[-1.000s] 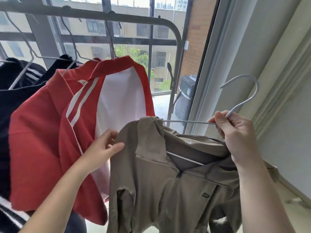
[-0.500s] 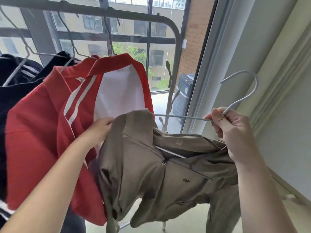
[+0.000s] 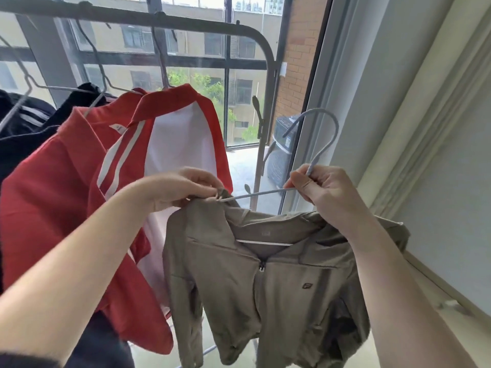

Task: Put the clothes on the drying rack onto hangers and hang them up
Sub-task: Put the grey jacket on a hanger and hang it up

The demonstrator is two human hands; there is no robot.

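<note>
The rack (image 3: 202,22) carries finished work along its rail: dark garments (image 3: 24,128) at the left end, then a red jacket (image 3: 47,203) near the middle, each on a wire hanger. The right end of the rail, before its downward bend, has no hanger on it.

The left hand (image 3: 180,187) is held below the rail, in front of the red jacket. Its grip is closed in a pinch on the collar edge of the khaki jacket (image 3: 239,288), right where the hanger (image 3: 261,193) arm comes out of the cloth.

The khaki jacket hangs in the air below both hands, touching no part of the rack. Its near shoulder sits low on the arm, so seating appears incomplete.

The right hand (image 3: 326,192) holds the hanger at the neck, just below the hook, fingers curled tight round the wire.

Handling, as judged:
- The khaki jacket looks light, thin and limp. It will sag and slide along smooth wire.
- Take hold at the collar or shoulder seam, not the sleeve or the zip.
- The hanger looks light and stiff. Hold the neck so the hook is free for the rail.
</note>
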